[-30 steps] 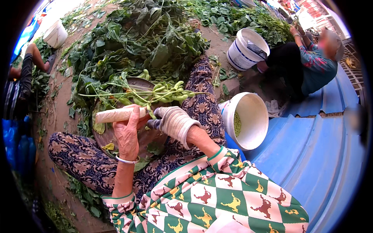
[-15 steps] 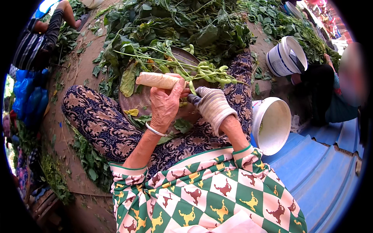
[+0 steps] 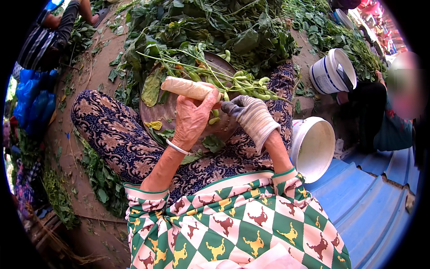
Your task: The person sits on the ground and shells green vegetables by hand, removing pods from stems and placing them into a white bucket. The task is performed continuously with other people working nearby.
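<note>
My left hand (image 3: 195, 112) is closed around a pale, cylindrical wrapped roll (image 3: 184, 87), its thumb near the right end. The roll looks like a handle, but its kind is not clear. My right hand (image 3: 253, 117), in a striped, dirty-fingered knit glove, is close beside it. Its thumb and fingers are drawn together; whatever is in them is hidden. Just beyond both hands lies a bean stalk with green pods (image 3: 244, 85). Loose pods (image 3: 214, 120) show below the left fingers. Underneath is a round brown board (image 3: 224, 132) between my legs, with a yellowed leaf (image 3: 151, 92) on it.
A big heap of leafy stalks (image 3: 210, 27) rises beyond the board. White buckets stand on the right, one tipped toward me (image 3: 316, 150) and one farther off (image 3: 331, 71). Blue corrugated sheeting (image 3: 354, 197) lies at lower right. Other people sit at far left and right.
The pod that was between my hands is no longer held upright there, and loose pods now show below the left fingers. My right hand has shifted slightly right.
</note>
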### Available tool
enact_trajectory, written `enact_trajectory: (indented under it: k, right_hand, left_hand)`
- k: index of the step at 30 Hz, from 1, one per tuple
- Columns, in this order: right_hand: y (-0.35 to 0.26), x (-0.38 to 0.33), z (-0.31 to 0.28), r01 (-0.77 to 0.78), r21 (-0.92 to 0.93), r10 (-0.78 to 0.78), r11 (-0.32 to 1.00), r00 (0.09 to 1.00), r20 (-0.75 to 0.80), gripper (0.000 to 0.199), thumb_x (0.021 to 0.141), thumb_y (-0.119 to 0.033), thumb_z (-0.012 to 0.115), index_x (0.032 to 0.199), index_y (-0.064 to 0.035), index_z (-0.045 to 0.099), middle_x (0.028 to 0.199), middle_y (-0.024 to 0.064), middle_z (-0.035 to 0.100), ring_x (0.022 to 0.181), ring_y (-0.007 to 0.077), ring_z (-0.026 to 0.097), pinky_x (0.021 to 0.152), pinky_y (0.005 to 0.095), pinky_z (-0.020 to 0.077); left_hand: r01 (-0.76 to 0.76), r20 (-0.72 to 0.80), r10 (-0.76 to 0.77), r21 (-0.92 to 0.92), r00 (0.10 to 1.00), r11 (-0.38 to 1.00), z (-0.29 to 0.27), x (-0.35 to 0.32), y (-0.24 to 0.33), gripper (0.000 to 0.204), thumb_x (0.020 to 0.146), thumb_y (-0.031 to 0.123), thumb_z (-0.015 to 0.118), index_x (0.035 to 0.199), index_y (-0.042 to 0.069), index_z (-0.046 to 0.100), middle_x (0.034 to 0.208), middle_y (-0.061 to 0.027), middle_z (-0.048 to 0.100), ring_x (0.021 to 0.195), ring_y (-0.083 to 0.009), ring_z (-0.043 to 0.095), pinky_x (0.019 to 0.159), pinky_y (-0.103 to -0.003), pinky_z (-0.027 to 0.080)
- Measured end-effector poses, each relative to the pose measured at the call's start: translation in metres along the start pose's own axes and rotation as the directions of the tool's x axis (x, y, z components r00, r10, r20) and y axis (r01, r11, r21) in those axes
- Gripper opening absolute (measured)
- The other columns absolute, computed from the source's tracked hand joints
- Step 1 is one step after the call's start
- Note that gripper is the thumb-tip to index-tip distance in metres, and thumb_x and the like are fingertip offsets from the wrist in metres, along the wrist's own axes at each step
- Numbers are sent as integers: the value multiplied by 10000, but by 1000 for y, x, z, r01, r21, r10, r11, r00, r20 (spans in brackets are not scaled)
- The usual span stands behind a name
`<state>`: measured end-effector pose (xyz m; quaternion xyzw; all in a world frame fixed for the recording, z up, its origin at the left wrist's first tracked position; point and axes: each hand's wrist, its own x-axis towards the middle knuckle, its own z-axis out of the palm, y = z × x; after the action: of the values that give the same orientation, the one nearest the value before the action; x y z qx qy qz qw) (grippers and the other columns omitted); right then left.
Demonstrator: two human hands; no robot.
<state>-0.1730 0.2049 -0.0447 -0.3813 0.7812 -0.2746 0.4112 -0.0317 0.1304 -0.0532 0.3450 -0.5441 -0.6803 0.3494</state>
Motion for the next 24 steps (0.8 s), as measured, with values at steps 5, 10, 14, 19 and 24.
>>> enact_trajectory:
  k: [5, 10, 14, 19, 24]
  right_hand:
    - [7, 7, 7, 228, -279, -257, 933, 964, -72, 209, 833, -239, 649, 875, -35, 628, 702, 146, 616, 587, 228, 541, 574, 333, 449]
    - [18, 6, 16, 273, -124, -289, 954, 946, -145, 185, 863, -207, 576, 894, -30, 619, 769, 195, 619, 669, 339, 582, 620, 386, 466]
    - [20, 1, 10, 136, 375, -137, 917, 990, -25, 234, 922, -227, 501, 983, -29, 609, 705, 33, 575, 569, 136, 494, 512, 250, 410]
    - [20, -12, -5, -78, 739, -200, 670, 939, 281, 284, 960, -283, 430, 1027, -76, 613, 622, -54, 476, 505, 22, 401, 430, 175, 309]
    - [8, 1, -15, -148, 362, 10, 920, 935, 355, 253, 899, -302, 552, 928, -65, 635, 631, -24, 534, 516, 53, 453, 440, 209, 352]
  left_hand:
    - [75, 23, -76, 40, 997, 996, -3, 1, 1, 177, 862, 142, 620, 985, 14, 623, 902, -77, 641, 816, -130, 625, 715, -254, 539]
    - [7, 2, -7, 23, 1000, 1000, 5, -2, -7, 152, 863, 123, 613, 966, 13, 622, 882, -64, 629, 818, -135, 624, 715, -256, 541]
    - [-2, 29, 3, -28, 1000, 1000, 2, 1, -4, 143, 867, 106, 602, 960, -4, 607, 910, -73, 612, 835, -156, 623, 740, -296, 561]
    - [116, 105, -88, -307, 991, 945, -7, 1, 0, 183, 877, 131, 598, 985, -15, 581, 924, -83, 602, 876, -170, 619, 767, -320, 564]
    - [97, 131, -78, -145, 988, 985, -7, 3, 5, 194, 873, 139, 603, 989, -14, 581, 902, -84, 611, 823, -167, 628, 742, -313, 564]
